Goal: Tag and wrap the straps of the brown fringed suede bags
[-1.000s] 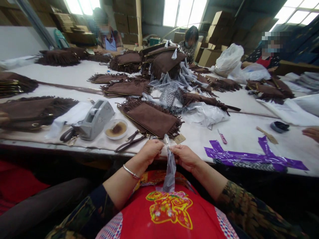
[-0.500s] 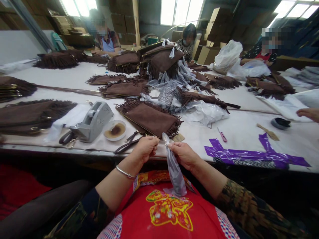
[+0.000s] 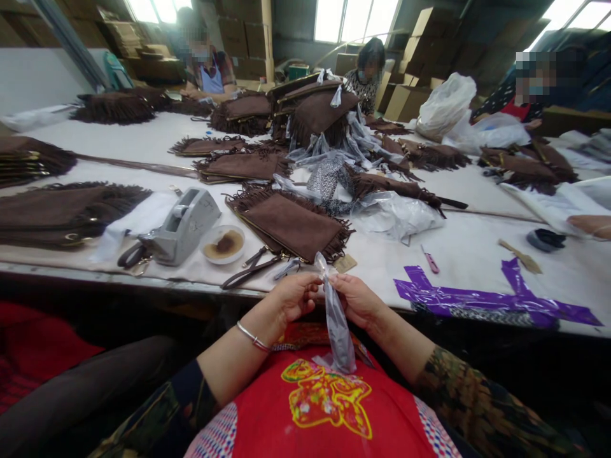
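A narrow clear plastic bag (image 3: pixel 340 334) hangs down in front of the red apron, its gathered top between my two hands. My right hand (image 3: pixel 356 299) is closed on it from the right side. From the left, my left hand (image 3: pixel 298 296) pinches with its fingertips at the same gathered top. Just beyond my hands lies a brown fringed pouch (image 3: pixel 291 222) with a gold zip along its edge. Its dark wrist strap (image 3: pixel 251 272) reaches toward the table's front edge, and a small tan tag (image 3: pixel 344 263) shows at its near corner.
To the left stand a grey tape dispenser (image 3: pixel 184 226) and a white dish (image 3: pixel 223 245) with brown residue. A pink-handled cutter (image 3: pixel 431 261), a brush (image 3: pixel 520 256) and purple tape (image 3: pixel 477 296) are on the right. Brown pouches (image 3: pixel 319 114) are heaped farther back; several people sit around the table.
My left hand has moved right, from beside the plastic bag to its gathered top. My right hand stays on the bag. The camera view has shifted slightly.
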{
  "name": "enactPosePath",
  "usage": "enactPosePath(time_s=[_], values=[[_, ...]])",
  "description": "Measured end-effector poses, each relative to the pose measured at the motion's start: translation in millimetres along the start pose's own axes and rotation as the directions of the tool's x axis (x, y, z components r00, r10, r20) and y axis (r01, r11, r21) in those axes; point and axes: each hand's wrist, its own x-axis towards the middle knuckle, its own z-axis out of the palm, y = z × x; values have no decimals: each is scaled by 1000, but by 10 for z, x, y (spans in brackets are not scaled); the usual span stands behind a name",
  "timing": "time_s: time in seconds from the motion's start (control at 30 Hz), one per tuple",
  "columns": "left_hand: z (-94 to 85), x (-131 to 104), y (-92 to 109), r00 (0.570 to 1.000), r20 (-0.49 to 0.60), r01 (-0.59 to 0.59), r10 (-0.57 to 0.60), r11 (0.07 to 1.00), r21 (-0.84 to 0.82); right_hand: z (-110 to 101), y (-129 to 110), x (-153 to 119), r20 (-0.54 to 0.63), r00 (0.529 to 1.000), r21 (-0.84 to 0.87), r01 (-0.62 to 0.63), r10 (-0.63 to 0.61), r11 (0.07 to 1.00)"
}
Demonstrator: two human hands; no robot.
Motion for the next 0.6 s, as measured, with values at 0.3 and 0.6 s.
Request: enactPosePath(time_s=[0.3, 0.6], values=[[3, 76, -41, 953, -151, -220, 262, 943, 250, -68, 26, 20, -49, 999, -166, -20, 12, 986], [19, -21, -43, 746, -157, -353, 647, 584, 731, 58, -78, 14, -164, 932, -728, 108, -324, 677]])
